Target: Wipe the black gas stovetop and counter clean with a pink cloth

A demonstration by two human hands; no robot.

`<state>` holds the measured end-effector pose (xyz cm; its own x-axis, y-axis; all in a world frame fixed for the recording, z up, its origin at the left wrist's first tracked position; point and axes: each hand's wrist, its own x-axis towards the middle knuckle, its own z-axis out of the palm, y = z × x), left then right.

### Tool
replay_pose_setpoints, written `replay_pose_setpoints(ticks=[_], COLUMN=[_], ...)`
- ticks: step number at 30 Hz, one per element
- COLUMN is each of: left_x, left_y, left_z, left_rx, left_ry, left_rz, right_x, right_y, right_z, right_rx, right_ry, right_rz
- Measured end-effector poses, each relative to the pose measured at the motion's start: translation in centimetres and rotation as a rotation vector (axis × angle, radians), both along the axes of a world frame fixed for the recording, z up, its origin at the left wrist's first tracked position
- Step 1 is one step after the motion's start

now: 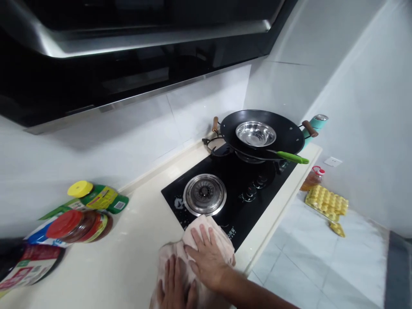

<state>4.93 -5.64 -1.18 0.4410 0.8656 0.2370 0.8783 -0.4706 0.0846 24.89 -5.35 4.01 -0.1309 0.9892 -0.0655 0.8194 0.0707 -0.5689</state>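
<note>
**Two hands pressing a cloth at the near corner of a gas hob**

Nearest the viewer, the left hand [175, 285] lies flat, fingers extended, on a pale pink cloth [222, 242] at the bottom edge of the frame. Just beyond it, the right hand [207, 257] also lies flat with fingers spread, its palm pressing the same cloth; neither hand closes around anything, both simply bear down with open palms. The cloth is bunched and straddles the cream countertop [128, 262] and the near corner of the black glass hob [238, 210].

To the left, along the countertop's edge, a dark, blurred package [25, 264] sits lowest in view, with a red-lidded jar [80, 225] lying beside it and a green bottle with a yellow cap [96, 196] next to the wall.

Directly beyond the cloth is the near burner [204, 194], ringed in bright metal and uncovered. To its right, the control knobs [254, 189] stand in a row on the hob.

Farther back, a black wok [289, 133] with two wooden handles rests on the far burner. A steel bowl [255, 134] sits inside it, and a green-handled utensil [291, 157] lies across its near rim. A teal bottle [313, 126] stands behind the wok at the counter's end.

On the tiled floor at right lie a yellow egg tray [326, 201] and an oil bottle [312, 178]. A dark extractor hood [128, 56] spans the top.
</note>
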Motion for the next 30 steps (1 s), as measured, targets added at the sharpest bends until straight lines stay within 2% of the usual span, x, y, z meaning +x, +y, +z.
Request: replay_pose_setpoints(ticks=[3,7,11,14,17,20,23,25,28,30], left_x=[2.2,5.8,9.4,11.7,12.1,9.5,5.1,2.4,0.5,0.7], left_y=[0.3,0.5,0.1,0.0,0.3,0.5,0.1,-0.7,-1.9,-2.0], left_z=[-0.5,-0.8,-0.1,1.0,1.9,2.1,1.0,-0.5,-2.6,-3.5], left_rx=[0.02,0.086,0.089,0.026,0.018,0.084,0.144,0.158,0.123,0.108], left_ry=[-0.035,-0.068,-0.034,-0.07,-0.123,-0.162,-0.131,-0.105,-0.12,-0.164], left_rz=[-0.085,-0.253,-0.352,-0.37,-0.36,-0.333,-0.313,-0.232,-0.012,0.051], right_x=[2.5,9.3,16.2,18.1,16.7,12.9,8.5,5.8,2.5,1.0], right_y=[-0.6,-1.4,-0.6,1.1,1.9,1.0,-0.6,-0.7,1.5,4.4], right_z=[-1.3,-2.9,-3.1,-3.1,-3.4,-3.6,-3.6,-3.4,-2.8,-2.2], right_rx=[0.063,0.068,0.097,0.082,0.06,0.098,0.138,0.134,0.098,0.072], right_ry=[-0.084,-0.254,-0.371,-0.388,-0.36,-0.333,-0.29,-0.237,-0.143,-0.097], right_rz=[-0.048,-0.232,-0.284,-0.35,-0.476,-0.505,-0.374,-0.237,-0.043,0.056])
